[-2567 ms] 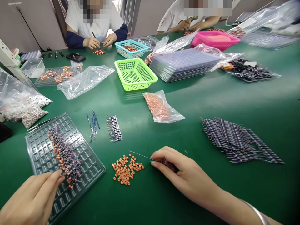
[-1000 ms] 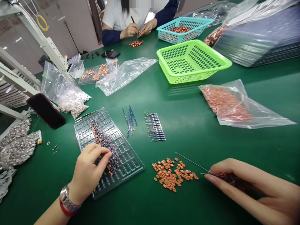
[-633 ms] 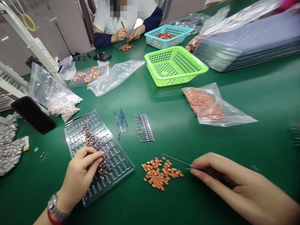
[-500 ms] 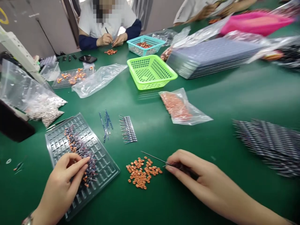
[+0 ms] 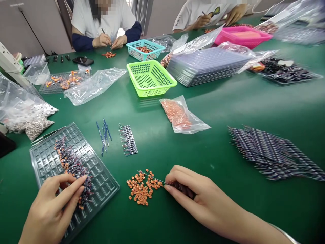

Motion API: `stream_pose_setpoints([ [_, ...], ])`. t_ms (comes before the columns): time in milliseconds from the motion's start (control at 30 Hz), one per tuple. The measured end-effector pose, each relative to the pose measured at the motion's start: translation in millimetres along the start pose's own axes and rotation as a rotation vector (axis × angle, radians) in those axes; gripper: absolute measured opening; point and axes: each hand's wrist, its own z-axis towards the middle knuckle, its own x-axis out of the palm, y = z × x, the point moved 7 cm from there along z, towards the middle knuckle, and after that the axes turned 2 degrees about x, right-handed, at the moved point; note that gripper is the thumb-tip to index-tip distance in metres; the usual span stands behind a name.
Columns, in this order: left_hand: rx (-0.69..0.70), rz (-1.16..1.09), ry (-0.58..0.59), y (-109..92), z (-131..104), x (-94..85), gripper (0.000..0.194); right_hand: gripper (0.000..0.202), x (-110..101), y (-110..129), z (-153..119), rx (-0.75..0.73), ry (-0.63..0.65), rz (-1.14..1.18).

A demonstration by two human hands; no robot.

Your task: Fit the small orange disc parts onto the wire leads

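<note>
My left hand [image 5: 54, 203] reaches over a clear plastic tray [image 5: 101, 179], thumb and fingertips pinched together at the edge of a heap of small wired parts [image 5: 73, 162] with orange ends. Whatever lies between those fingertips is too small to make out. In my right hand [image 5: 198, 196] is a pair of thin metal tweezers [image 5: 156, 180], dark at the part inside the palm. Their tips point left over a loose pile of small orange discs [image 5: 142, 191] on the green table.
Beyond the tray lie blue strips [image 5: 104, 135] and a row of wired strips [image 5: 128, 140]. A bag of orange discs [image 5: 177, 115], a green basket [image 5: 152, 91] and stacked trays [image 5: 203, 67] stand farther back. Bundled strips [image 5: 274, 152] lie right. Two people sit opposite.
The view has turned right, so things sit farther left in the picture. My right hand has brought the tweezer tips closer over the orange discs. My left hand stays pinched at the heap.
</note>
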Motion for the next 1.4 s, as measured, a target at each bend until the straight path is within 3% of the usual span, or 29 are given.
stream_pose_setpoints([
  [167, 0.003, 0.010, -0.008, 2.5, -3.3, 1.0, 0.031, 0.020, -0.7, -1.0, 0.8, 0.010, -0.003, 0.021],
  [367, 0.075, 0.005, -0.084, -5.5, -7.0, -5.9, 0.053, 0.019, -6.1, 0.8, 1.8, -0.006, -0.060, 0.020],
  [600, 0.095, -0.015, 0.047, -8.6, -8.3, 7.3, 0.051, 0.020, -6.3, 1.9, 2.7, 0.012, -0.059, 0.022],
  [933, 0.084, 0.020, 0.080, -8.2, -7.9, 13.0, 0.048, 0.019, -8.0, -0.5, 6.2, -0.036, -0.026, 0.018],
  [1200, 0.054, -0.027, -0.105, -5.7, -7.5, -8.8, 0.051, 0.021, -5.9, 5.0, 6.0, -0.049, -0.014, -0.014],
  [1400, -0.003, -0.016, -0.121, -5.3, -11.1, -15.5, 0.061, 0.018, -3.8, 6.1, 5.4, -0.060, -0.009, -0.003],
])
